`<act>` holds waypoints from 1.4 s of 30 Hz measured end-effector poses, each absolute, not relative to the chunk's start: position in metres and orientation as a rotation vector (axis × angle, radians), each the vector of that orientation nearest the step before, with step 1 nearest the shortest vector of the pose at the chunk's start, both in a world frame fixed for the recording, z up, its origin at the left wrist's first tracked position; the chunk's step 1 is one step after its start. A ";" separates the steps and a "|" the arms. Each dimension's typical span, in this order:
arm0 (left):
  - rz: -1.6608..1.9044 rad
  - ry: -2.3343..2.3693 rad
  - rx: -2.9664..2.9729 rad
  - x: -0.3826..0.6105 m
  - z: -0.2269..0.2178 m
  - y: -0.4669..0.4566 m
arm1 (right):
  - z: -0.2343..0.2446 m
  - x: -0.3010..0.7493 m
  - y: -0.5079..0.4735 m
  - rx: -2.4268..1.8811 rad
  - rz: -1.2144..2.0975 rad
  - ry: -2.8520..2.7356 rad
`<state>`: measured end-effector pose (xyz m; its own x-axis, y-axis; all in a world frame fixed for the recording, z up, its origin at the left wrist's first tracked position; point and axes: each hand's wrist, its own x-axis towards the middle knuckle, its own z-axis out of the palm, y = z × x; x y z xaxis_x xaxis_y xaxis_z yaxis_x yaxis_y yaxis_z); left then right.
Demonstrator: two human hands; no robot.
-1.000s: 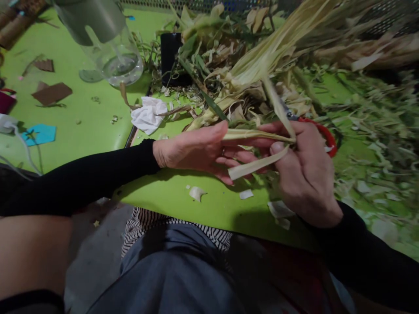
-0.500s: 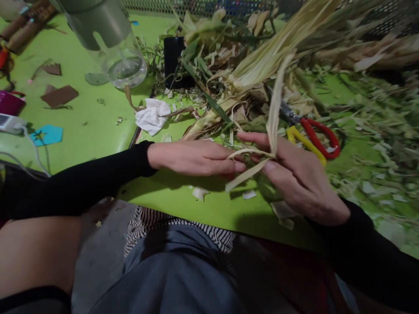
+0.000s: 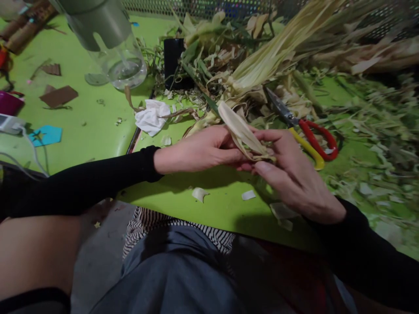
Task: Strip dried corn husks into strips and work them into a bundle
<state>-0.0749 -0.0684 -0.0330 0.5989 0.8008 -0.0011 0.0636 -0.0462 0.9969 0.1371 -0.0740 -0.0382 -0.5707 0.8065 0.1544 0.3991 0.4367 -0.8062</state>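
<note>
A pale strip of dried corn husk (image 3: 240,128) is held between both hands above the green table (image 3: 183,205). My left hand (image 3: 206,148) is closed, its thumb and fingers on the husk's left side. My right hand (image 3: 294,179) pinches the folded lower right end between thumb and fingers. Some fingertips are hidden behind the husk. Just beyond my right hand lie scissors (image 3: 294,120) with one red and one yellow handle, blades pointing away to the left. A bundle of long husks (image 3: 275,48) lies behind the hands.
Dried leaves and scraps (image 3: 382,126) cover the right side. A crumpled white tissue (image 3: 152,117) lies left of the husks, near a dark box (image 3: 173,61). Farther back stands a clear cup with a grey-green upper part (image 3: 101,26). Brown card (image 3: 59,97) and a blue paper piece (image 3: 46,135) lie left.
The husk strip has swung from upright over my right hand to leaning left across both hands. My left hand has shifted slightly right and up and closed on it.
</note>
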 end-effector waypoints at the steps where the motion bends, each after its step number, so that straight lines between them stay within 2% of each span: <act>1: 0.714 0.753 1.501 -0.073 -0.034 -0.068 | -0.039 0.136 -0.073 -1.016 1.076 -2.054; 7: 0.748 0.762 1.422 -0.069 -0.039 -0.070 | -0.040 0.132 -0.068 -1.097 0.957 -1.726; 19: 0.910 0.813 1.645 -0.062 -0.047 -0.065 | -0.036 0.133 -0.068 -1.094 0.990 -1.719; 28: 0.931 0.934 1.611 -0.058 -0.045 -0.069 | -0.041 0.134 -0.070 -1.054 0.738 -1.914; 36: 0.924 0.865 1.547 -0.059 -0.040 -0.068 | -0.038 0.133 -0.066 -1.177 0.986 -1.790; 42: 0.774 0.835 1.495 -0.066 -0.034 -0.066 | -0.036 0.135 -0.065 -1.145 0.980 -1.750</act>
<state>-0.0660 -0.0661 -0.0343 0.5212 0.8534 0.0041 0.0683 -0.0465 0.9966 0.1348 -0.0650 -0.0357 -0.2624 0.9423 0.2081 0.3146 0.2874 -0.9047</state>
